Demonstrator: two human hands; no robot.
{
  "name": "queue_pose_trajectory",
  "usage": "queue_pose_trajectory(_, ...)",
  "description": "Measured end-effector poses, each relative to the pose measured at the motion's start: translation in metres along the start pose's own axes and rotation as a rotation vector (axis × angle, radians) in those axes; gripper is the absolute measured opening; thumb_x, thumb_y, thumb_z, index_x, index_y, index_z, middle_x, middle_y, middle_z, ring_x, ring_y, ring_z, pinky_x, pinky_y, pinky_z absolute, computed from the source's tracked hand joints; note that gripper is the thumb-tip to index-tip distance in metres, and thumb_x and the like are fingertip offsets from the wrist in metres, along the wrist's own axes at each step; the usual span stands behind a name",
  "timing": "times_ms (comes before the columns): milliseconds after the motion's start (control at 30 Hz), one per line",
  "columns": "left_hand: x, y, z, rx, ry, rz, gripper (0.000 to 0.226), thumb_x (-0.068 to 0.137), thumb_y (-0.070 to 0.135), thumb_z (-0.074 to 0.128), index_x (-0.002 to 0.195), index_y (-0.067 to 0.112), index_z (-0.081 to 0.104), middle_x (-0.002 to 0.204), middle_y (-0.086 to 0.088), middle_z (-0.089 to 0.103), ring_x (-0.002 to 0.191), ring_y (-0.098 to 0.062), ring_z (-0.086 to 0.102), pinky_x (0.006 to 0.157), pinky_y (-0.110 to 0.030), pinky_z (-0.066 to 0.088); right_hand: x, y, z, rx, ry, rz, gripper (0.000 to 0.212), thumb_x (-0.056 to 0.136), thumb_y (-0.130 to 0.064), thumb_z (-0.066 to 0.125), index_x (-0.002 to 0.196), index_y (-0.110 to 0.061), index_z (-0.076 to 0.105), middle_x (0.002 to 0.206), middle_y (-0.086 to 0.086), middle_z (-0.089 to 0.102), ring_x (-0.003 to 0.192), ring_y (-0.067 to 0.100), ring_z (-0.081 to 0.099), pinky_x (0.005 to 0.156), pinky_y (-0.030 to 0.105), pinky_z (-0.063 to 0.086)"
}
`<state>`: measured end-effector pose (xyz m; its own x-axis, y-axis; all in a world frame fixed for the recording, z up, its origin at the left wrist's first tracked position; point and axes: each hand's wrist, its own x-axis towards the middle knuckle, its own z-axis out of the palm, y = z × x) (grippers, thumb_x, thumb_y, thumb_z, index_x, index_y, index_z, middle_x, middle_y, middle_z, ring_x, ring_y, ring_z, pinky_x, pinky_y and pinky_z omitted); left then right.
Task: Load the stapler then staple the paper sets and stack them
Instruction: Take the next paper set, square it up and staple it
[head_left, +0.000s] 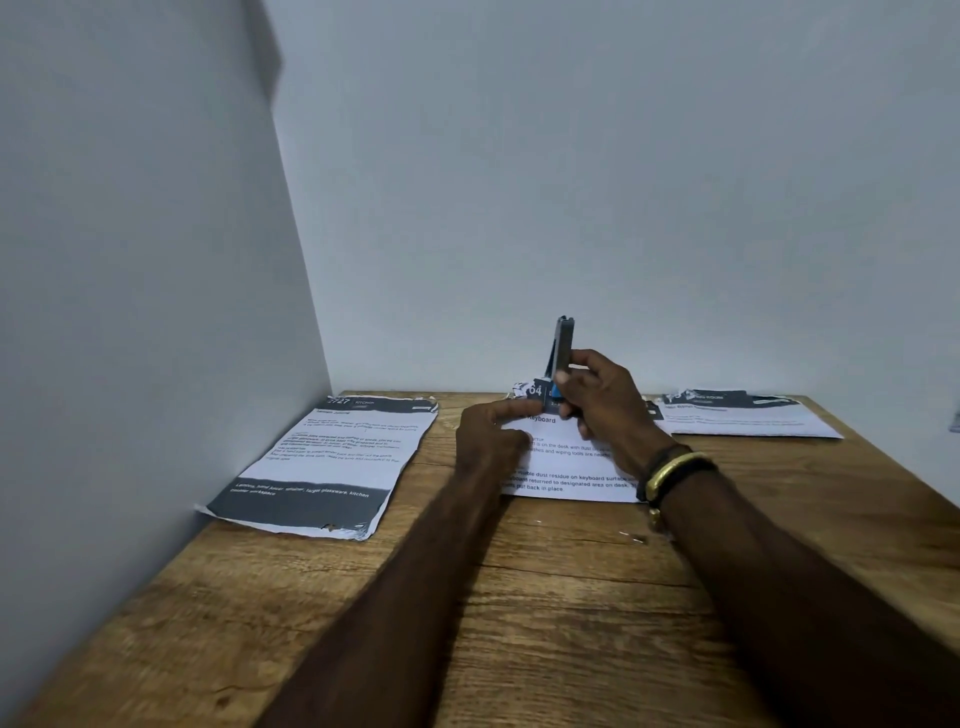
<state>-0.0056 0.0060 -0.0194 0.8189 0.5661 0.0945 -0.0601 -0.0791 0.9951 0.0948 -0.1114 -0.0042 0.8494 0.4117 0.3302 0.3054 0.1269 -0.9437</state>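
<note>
My right hand grips a small blue stapler that stands upright with its metal top arm swung open toward the wall. Just left of it, my left hand rests on the middle paper set, index finger stretched toward the stapler's base; whether it pinches staples is hidden. A second printed paper set lies at the left by the side wall. At the back right lies a third paper set. All three lie flat on the wooden table.
White walls close the table at the back and on the left. A few small loose staples lie on the wood in front of the middle paper. A bracelet and bands sit on my right wrist.
</note>
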Motion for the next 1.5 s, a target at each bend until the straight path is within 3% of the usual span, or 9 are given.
queue_pose_trajectory(233,-0.005,0.003,0.0,0.028,-0.02,0.059,0.043,0.081,-0.016,0.063,0.109,0.013,0.078,0.115,-0.008,0.074,0.065,-0.007,0.072,0.053,-0.016,0.056,0.002,0.002,0.001,-0.009,0.038,-0.041,0.018,0.098,-0.007,0.067,0.116,-0.005,0.067,0.086,0.005,0.069,0.058,0.016,0.054,0.042,0.017,0.04)
queue_pose_trajectory(367,-0.006,0.004,0.001,0.033,-0.033,0.074,0.041,0.082,-0.015,0.063,0.11,0.012,0.077,0.12,-0.009,0.073,0.075,-0.014,0.073,0.057,-0.018,0.058,0.004,0.002,0.001,-0.076,0.071,-0.076,0.016,0.098,-0.007,0.068,0.113,-0.008,0.069,0.085,0.002,0.072,0.063,0.006,0.063,0.059,0.028,0.05)
queue_pose_trajectory(533,-0.006,0.003,0.002,0.053,-0.053,0.071,0.041,0.083,-0.014,0.064,0.108,0.014,0.078,0.119,-0.009,0.074,0.075,-0.017,0.074,0.062,-0.023,0.062,0.005,0.004,-0.001,-0.116,0.121,-0.079,0.016,0.097,-0.013,0.068,0.113,-0.012,0.069,0.1,0.013,0.077,0.098,0.032,0.074,0.09,0.052,0.06)
queue_pose_trajectory(700,-0.001,0.0,0.002,0.063,-0.026,0.094,0.037,0.082,-0.01,0.069,0.109,0.013,0.078,0.115,-0.01,0.075,0.075,-0.016,0.074,0.068,-0.028,0.063,0.0,0.0,0.0,0.016,0.095,-0.037,0.015,0.097,-0.017,0.071,0.112,-0.021,0.068,0.096,0.007,0.075,0.062,0.014,0.062,0.048,0.029,0.045)
queue_pose_trajectory(833,0.004,-0.002,-0.001,0.065,0.047,0.068,0.034,0.082,-0.005,0.071,0.11,0.012,0.079,0.12,-0.013,0.073,0.097,-0.032,0.074,0.088,-0.047,0.062,-0.006,-0.011,-0.003,0.138,0.151,-0.046,0.029,0.095,-0.025,0.074,0.12,-0.014,0.066,0.096,0.012,0.076,0.07,0.02,0.063,0.05,0.03,0.043)
queue_pose_trajectory(967,0.009,-0.004,-0.008,0.092,0.088,0.12,0.035,0.086,-0.002,0.067,0.117,0.011,0.076,0.125,-0.013,0.071,0.108,-0.027,0.07,0.095,-0.039,0.059,-0.018,-0.023,-0.014,-0.138,0.11,0.016,0.02,0.085,-0.031,0.082,0.1,-0.019,0.076,0.09,0.006,0.078,0.078,0.02,0.069,0.058,0.032,0.049)
queue_pose_trajectory(1067,0.013,-0.002,-0.012,0.21,0.129,0.189,0.036,0.091,0.002,0.067,0.126,0.009,0.07,0.134,-0.012,0.066,0.11,-0.019,0.064,0.08,-0.007,0.053,-0.029,-0.032,-0.023,-0.463,-0.095,0.039,0.015,0.079,-0.032,0.085,0.082,-0.019,0.078,0.081,-0.004,0.076,0.073,0.014,0.067,0.059,0.028,0.05)
queue_pose_trajectory(1233,0.013,0.0,-0.016,0.229,0.188,0.187,0.039,0.094,0.004,0.064,0.133,0.006,0.065,0.139,-0.012,0.062,0.129,-0.024,0.057,0.113,-0.037,0.044,-0.045,-0.038,-0.025,-0.788,-0.38,0.097,0.016,0.068,-0.026,0.09,0.075,-0.017,0.078,0.062,-0.015,0.068,0.059,0.0,0.057,0.051,0.017,0.044)
queue_pose_trajectory(1500,0.013,-0.001,-0.018,0.245,0.233,0.155,0.04,0.093,0.005,0.064,0.133,0.005,0.065,0.14,-0.011,0.062,0.131,-0.023,0.056,0.107,-0.021,0.036,-0.052,-0.03,-0.013,-0.992,-0.471,0.127,0.018,0.068,-0.028,0.091,0.072,-0.022,0.075,0.079,-0.006,0.074,0.078,0.005,0.062,0.059,0.022,0.043)
